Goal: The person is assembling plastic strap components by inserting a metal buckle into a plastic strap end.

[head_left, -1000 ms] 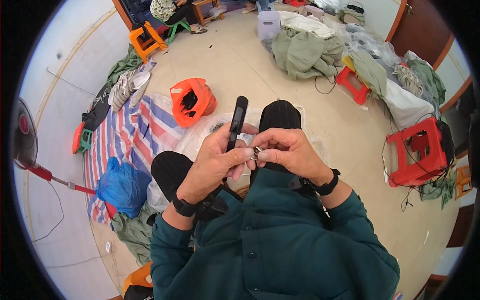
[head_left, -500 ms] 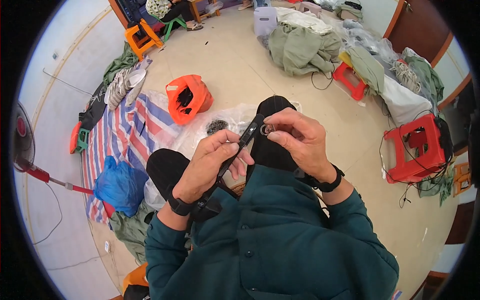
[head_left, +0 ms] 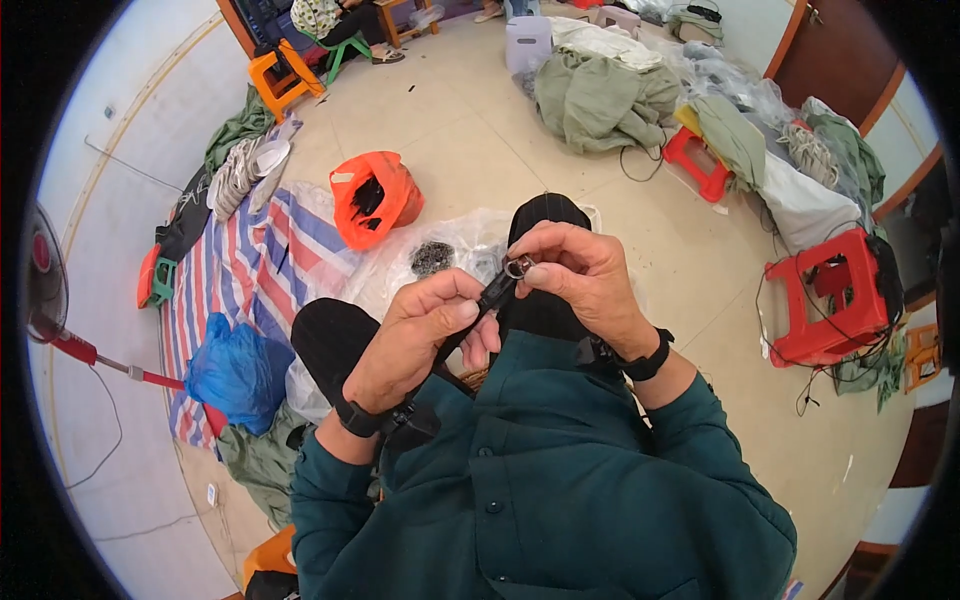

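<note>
My left hand (head_left: 418, 328) is closed around a narrow black strap (head_left: 494, 292), thumb on top, with part of the strap hanging down towards my lap. My right hand (head_left: 588, 285) pinches a small silver metal ring (head_left: 518, 267) between thumb and fingertips. The ring lies against the strap's upper end; whether it is threaded on cannot be made out. Beyond my left hand, a pile of small dark metal pieces (head_left: 432, 259) rests on clear plastic sheeting (head_left: 375, 283) on the floor.
An orange plastic bag (head_left: 400, 205) with black pieces inside stands ahead. To the left are a striped sheet (head_left: 235, 260), a blue bag (head_left: 240, 370) and a fan (head_left: 45, 270). A red stool (head_left: 825, 300) with cables stands right. A person (head_left: 350, 20) sits far left.
My right hand has moved left and slightly down, bringing the ring from beside the strap's end onto it. The left hand keeps its grip on the strap.
</note>
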Tool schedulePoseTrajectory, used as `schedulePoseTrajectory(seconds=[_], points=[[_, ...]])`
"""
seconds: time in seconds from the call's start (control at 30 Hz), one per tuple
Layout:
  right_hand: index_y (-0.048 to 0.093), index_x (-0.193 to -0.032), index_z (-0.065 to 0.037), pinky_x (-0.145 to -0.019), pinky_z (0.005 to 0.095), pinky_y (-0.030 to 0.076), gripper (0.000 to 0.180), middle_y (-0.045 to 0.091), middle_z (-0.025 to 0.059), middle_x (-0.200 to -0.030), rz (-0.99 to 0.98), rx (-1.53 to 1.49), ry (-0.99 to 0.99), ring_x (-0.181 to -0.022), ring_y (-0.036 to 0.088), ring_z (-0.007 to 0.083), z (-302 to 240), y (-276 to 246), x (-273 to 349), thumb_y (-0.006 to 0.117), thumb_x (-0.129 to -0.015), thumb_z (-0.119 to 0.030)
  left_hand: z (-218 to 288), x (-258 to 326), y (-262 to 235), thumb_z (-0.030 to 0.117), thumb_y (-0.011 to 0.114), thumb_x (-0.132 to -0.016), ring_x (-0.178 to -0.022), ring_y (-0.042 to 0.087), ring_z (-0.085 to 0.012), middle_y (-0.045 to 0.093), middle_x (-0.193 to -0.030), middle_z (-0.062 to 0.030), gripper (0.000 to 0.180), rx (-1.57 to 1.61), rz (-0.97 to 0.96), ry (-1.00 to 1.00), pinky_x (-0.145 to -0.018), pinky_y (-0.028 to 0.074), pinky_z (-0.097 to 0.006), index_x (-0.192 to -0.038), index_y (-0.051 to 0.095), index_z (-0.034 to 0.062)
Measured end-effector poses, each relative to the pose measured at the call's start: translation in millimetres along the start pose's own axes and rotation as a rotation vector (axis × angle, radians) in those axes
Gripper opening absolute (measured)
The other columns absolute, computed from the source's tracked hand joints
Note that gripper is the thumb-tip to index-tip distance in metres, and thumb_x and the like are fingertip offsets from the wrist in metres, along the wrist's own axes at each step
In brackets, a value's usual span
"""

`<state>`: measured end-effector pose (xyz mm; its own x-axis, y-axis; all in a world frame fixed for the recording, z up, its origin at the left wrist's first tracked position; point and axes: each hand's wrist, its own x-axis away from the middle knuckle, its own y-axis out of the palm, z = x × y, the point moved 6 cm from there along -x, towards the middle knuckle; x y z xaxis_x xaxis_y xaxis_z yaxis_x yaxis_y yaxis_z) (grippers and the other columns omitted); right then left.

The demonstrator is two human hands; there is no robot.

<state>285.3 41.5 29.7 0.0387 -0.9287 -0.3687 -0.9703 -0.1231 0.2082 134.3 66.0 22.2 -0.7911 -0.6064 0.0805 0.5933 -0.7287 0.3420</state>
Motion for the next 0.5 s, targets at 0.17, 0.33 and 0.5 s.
schedulePoseTrajectory(seconds=[0.17,0.33,0.5], points=[[0.059,-0.100,0.001,-0.069,0.0210,0.047,0.019,0.061,0.0033,-0.087,-0.049,-0.082,0.026,-0.075,0.057,0.0076,0.2,8.2,3.1,0.061,-0.081,-0.004,-2.1,-2.3,7.1,0.019,0.053,-0.088,-0.052,0.055,-0.0138,0.059,-0.069,-0.0099,0.020,0.076,-0.051,-0.006,-0.048,0.045,-0.023,-0.095,0.050,0.0009],[0.059,-0.098,0.000,-0.068,0.0197,0.046,0.019,0.060,0.0002,-0.088,-0.049,-0.069,0.001,-0.078,0.054,0.0044,-3.1,13.6,3.7,0.064,-0.080,-0.005,0.5,-0.3,12.4,0.018,0.053,-0.088,-0.045,0.051,-0.0138,0.057,-0.065,-0.0109,0.019,0.197,-0.089,-0.025,-0.041,0.041,-0.022,-0.095,0.049,0.0003],[0.057,-0.094,0.000,-0.071,0.0261,0.045,0.021,0.057,0.0067,-0.085,-0.195,0.488,-0.232,-0.077,0.057,0.0165,-31.4,24.0,5.1,0.066,-0.075,-0.006,1.3,2.8,18.8,0.018,0.051,-0.089,-0.051,0.057,-0.0140,0.059,-0.071,-0.0125,0.016,0.277,-0.170,-0.086,-0.043,0.044,-0.022,-0.093,0.048,0.0026]])
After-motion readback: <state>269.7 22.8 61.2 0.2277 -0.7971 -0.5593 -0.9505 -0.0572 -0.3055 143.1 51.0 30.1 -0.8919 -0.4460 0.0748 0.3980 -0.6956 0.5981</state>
